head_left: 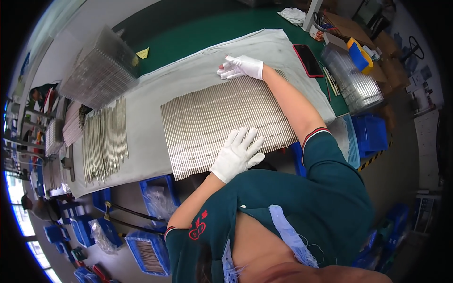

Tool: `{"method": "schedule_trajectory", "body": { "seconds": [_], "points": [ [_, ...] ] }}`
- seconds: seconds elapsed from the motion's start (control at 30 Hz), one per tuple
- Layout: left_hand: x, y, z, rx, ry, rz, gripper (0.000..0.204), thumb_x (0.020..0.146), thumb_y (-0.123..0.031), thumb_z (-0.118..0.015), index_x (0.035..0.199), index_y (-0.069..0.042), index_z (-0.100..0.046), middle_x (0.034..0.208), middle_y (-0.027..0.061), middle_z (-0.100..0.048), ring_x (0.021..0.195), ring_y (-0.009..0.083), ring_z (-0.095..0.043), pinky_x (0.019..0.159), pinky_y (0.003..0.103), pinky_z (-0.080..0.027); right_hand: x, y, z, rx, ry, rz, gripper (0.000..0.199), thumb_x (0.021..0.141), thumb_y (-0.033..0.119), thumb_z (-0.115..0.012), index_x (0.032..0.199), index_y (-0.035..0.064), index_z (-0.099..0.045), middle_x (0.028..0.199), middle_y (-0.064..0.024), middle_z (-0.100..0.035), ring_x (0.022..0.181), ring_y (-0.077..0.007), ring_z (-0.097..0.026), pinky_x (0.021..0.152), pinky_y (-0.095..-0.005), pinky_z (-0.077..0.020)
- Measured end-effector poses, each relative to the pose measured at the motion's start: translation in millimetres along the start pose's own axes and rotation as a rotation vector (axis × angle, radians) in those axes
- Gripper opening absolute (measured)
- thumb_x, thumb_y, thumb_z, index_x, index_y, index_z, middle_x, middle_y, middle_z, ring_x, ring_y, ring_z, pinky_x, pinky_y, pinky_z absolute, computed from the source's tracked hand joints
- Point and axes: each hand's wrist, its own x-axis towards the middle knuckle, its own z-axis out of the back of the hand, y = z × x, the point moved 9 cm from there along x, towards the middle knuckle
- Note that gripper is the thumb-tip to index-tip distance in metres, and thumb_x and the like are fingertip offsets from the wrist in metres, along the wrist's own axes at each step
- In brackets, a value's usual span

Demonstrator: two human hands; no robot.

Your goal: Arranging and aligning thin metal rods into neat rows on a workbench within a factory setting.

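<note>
A wide row of thin silver metal rods (226, 111) lies side by side on a white cloth (144, 113) in front of me. My left hand (237, 154), in a white glove, rests over the near ends of the rods with its fingers spread. Across the row, my right hand (241, 67) is at the far ends, also gloved, with bare fingertips showing. Its fingers stretch to the left, apart, and no object shows in them. A smaller bunch of similar rods (104, 141) lies on the cloth to the left.
Stacked clear plastic trays (101, 68) stand at the back left. On the right are a red-edged phone (308, 60), more clear trays (354, 78) and a yellow-and-blue tape dispenser (359, 55). Blue bins (147, 252) stand below the table's near edge.
</note>
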Motion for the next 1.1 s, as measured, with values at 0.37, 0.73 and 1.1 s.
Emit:
{"method": "schedule_trajectory", "body": {
  "seconds": [0.37,0.73,1.1],
  "points": [
    [-28.7,27.7,37.0,-0.108,-0.005,0.137,0.050,0.085,-0.037,-0.061,0.119,-0.001,-0.055,0.120,0.0171,-0.052,0.112,0.0346,-0.047,0.095,0.047,-0.038,-73.8,26.3,90.5,-0.072,-0.338,0.067,0.057,0.099,0.045,-0.042,0.125,-0.0052,-0.052,0.123,-0.0146,-0.062,0.107,-0.0253,-0.064,0.092,-0.0320,-0.0497],
    [-181.7,68.1,79.8,0.068,-0.222,0.784,0.051,0.093,-0.025,-0.056,0.136,-0.001,-0.045,0.139,0.0230,-0.045,0.130,0.0415,-0.040,0.109,0.050,-0.028,-123.4,27.5,59.1,-1.392,-0.460,0.387,0.028,0.088,0.028,-0.051,0.102,0.0120,-0.069,0.107,-0.0059,-0.067,0.100,-0.0271,-0.061,0.087,-0.0388,-0.0477],
    [-182.6,65.4,70.7,0.084,-0.167,0.781,0.054,0.092,-0.032,-0.058,0.133,0.000,-0.046,0.136,0.0237,-0.046,0.127,0.0439,-0.041,0.107,0.053,-0.029,-219.4,-8.1,-5.8,-1.528,-0.290,0.277,0.059,0.083,0.045,-0.060,0.124,0.0025,-0.054,0.142,-0.0145,-0.042,0.136,-0.0336,-0.032,0.110,-0.0453,-0.0257]
  ]
}}
